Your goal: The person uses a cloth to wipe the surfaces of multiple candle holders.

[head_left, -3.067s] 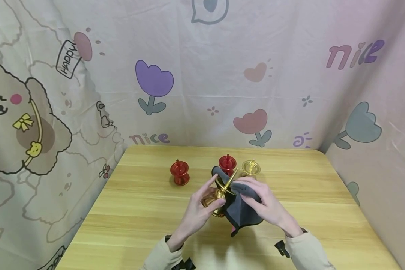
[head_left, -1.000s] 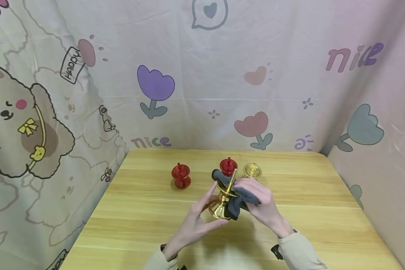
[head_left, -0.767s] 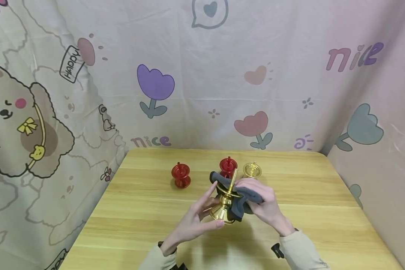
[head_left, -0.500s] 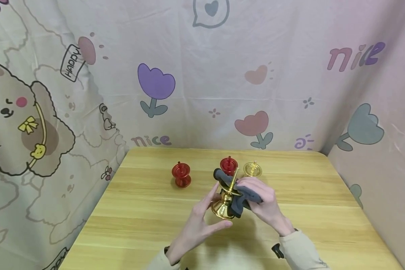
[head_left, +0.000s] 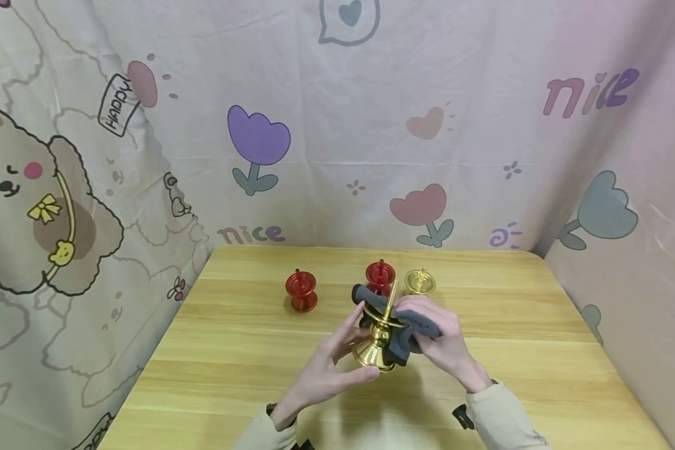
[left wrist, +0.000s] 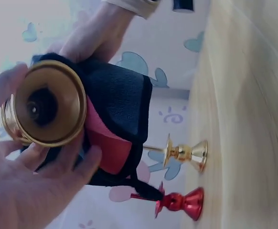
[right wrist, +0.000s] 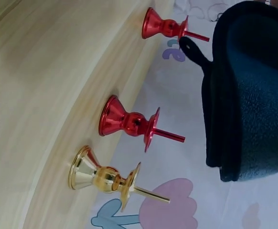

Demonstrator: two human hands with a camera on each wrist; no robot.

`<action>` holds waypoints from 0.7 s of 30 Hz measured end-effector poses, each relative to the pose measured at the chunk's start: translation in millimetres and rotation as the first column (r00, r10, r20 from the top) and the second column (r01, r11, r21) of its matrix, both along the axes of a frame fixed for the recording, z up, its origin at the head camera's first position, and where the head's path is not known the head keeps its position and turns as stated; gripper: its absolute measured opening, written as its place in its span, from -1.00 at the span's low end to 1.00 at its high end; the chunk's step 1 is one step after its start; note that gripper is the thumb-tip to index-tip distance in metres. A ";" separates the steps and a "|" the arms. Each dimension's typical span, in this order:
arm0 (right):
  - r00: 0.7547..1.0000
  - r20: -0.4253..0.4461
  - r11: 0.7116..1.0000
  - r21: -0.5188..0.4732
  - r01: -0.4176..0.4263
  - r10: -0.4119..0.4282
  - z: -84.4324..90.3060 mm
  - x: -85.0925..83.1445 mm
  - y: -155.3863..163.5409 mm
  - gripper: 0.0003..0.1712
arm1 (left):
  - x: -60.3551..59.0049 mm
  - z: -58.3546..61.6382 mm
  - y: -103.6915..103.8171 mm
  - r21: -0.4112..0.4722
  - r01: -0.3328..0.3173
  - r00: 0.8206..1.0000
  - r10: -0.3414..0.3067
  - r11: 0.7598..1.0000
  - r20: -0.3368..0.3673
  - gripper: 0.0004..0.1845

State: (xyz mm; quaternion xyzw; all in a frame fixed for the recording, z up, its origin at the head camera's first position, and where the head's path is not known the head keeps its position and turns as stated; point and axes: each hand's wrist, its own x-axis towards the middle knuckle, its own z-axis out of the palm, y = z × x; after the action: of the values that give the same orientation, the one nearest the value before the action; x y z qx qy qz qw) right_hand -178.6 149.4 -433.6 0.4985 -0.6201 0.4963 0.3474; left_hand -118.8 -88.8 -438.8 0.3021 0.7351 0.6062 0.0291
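The gold candle holder (head_left: 379, 337) is tilting less than moments ago above the table (head_left: 225, 356); the left hand (head_left: 323, 375) is holding it between thumb and fingers, while the right hand (head_left: 441, 331) is gripping the grey cloth (head_left: 418, 323), now bunched, beside it.

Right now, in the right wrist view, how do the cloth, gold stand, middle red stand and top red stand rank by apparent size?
1. Cloth, partly outside the picture
2. Gold stand and middle red stand: too alike to rank
3. Top red stand
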 end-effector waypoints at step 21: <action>0.996 -0.017 0.995 0.028 0.093 -0.093 5.9 -2.0 1.1 -0.82 | 1.8 -0.6 10.7 -0.103 -0.279 0.911 0.230 0.955 -0.343 0.03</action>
State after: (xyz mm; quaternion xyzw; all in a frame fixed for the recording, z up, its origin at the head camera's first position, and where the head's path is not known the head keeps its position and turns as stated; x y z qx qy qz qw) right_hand -180.6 150.5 -427.7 0.4778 -0.6470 0.4668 0.3677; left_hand -117.0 -78.1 -439.4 0.2968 0.8061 0.4895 -0.1500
